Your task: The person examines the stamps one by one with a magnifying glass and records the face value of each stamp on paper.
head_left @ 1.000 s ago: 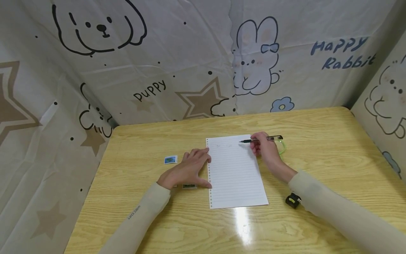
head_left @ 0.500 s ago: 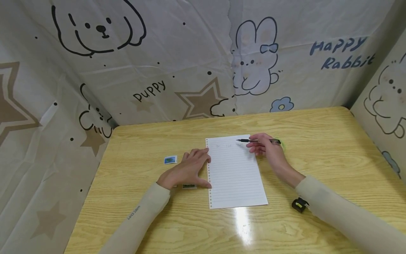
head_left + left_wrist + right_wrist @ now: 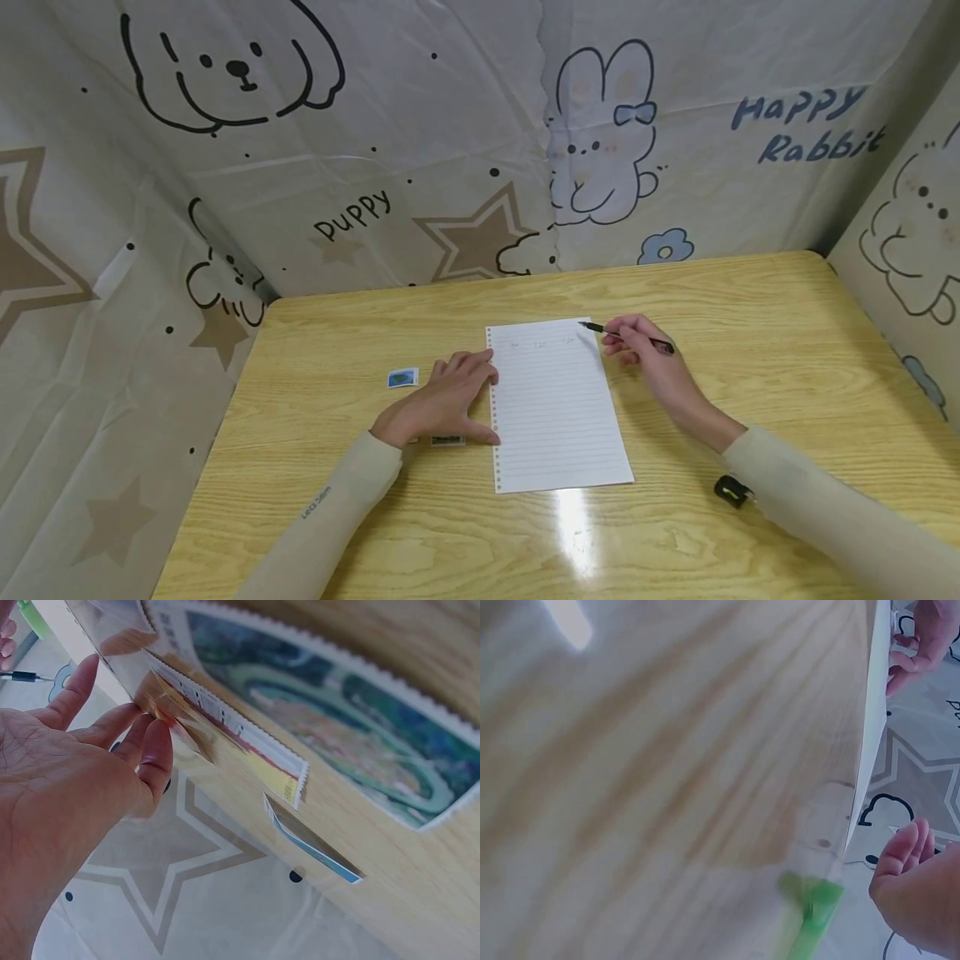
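Note:
A sheet of lined, punched paper [image 3: 555,408] lies on the table with faint handwriting near its top. My left hand [image 3: 446,396] rests at the sheet's left edge, fingers and thumb spread, their tips on the punched margin. In my right hand [image 3: 647,354] a black pen [image 3: 596,327] is pinched between thumb and fingers, its tip over the sheet's top right corner. Stamps lie around the left hand: a blue one [image 3: 403,377] beyond it and a dark one [image 3: 447,440] by the thumb. A red-and-yellow stamp [image 3: 255,746] shows in the left wrist view.
The wooden table [image 3: 787,350] ends at a printed cloth backdrop [image 3: 465,125]. A small black device [image 3: 732,492] hangs by the right sleeve. A bright green object [image 3: 814,915] shows at the table's far edge in the right wrist view.
My right hand and the pen have shifted to the right, the tip toward the sheet's top corner. A third faint group of marks now shows on the top line. The left hand stays put.

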`<state>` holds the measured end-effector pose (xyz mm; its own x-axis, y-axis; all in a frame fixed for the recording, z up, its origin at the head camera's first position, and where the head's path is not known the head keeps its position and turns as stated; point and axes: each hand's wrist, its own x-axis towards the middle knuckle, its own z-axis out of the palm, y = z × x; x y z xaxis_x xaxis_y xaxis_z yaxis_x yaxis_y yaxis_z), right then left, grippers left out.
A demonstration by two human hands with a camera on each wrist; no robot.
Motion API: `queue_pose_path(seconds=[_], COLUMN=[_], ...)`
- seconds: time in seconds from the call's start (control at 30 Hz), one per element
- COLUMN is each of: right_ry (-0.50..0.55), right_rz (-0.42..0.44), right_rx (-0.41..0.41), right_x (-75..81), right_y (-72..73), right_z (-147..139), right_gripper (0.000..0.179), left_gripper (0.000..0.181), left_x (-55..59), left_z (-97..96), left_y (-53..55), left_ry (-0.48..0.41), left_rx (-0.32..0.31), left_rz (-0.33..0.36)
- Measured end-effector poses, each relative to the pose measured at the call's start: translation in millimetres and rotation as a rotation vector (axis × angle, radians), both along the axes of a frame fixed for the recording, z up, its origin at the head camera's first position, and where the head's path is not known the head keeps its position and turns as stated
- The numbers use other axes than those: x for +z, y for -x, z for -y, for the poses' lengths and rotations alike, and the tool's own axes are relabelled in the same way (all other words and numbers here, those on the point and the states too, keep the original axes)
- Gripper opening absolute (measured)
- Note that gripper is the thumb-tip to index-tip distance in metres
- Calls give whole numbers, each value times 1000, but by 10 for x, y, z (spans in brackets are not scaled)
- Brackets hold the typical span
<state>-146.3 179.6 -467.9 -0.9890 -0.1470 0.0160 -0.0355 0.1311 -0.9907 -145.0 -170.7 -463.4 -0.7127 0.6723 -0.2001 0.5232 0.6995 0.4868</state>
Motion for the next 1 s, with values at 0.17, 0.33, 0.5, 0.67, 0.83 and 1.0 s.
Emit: queue_pose_path(seconds=[0.17, 0.33, 0.5, 0.67, 0.83, 1.0], right_ry=[-71, -146, -218, -395, -483, -562], right_rz=[-59, -127, -164, -240, -299, -319], right_rx=[52, 57, 78, 75, 109, 147], right_x=[4, 8, -5, -33, -44, -54], right_y=[-54, -113, -178, -226, -252, -273], right_z=[-74, -120, -168, -198, -216, -246], right_gripper=[48, 45, 40, 36, 44, 56], left_gripper=[76, 76, 76, 75, 75, 75], left_x=[2, 6, 5, 4, 8, 23], left_z=[5, 12, 10, 5, 6, 2], left_y=[0, -3, -7, -4, -2, -4], left_ry=[-1, -4, -2, -2, -1, -6], left_rx=[-1, 0, 0, 3, 3, 4], left_rz=[0, 4, 7, 14, 15, 17])
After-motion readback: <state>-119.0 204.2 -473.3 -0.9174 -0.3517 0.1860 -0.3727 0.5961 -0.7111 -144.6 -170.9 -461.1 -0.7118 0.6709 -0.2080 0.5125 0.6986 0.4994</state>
